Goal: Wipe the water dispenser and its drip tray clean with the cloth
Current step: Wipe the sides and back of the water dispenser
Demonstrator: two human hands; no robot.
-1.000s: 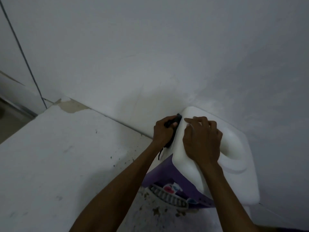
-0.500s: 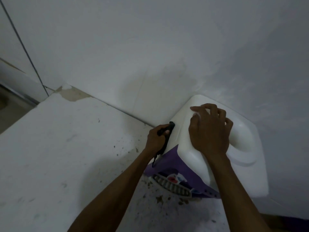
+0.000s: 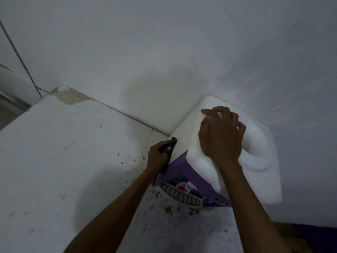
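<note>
A white water dispenser [image 3: 259,172] with a purple front stands on a white counter against the wall. Its top has a round recess. My right hand [image 3: 221,136] lies flat on the top's left part, fingers bent; something white, perhaps a cloth, shows under its fingertips. My left hand [image 3: 158,157] is closed on a dark cloth [image 3: 171,146] and presses it against the dispenser's left side, near the back. The slotted white drip tray [image 3: 182,195] juts out at the bottom of the purple front.
The white counter [image 3: 63,170] stretches left, speckled with dark dirt around the dispenser's foot [image 3: 169,209]. A white wall [image 3: 164,61] rises right behind the dispenser. At far left the counter ends at a drop beside a thin dark cable [image 3: 20,57].
My left hand has slid the dark cloth down the dispenser's left side. My right hand stays on the top, and the view has shifted slightly.
</note>
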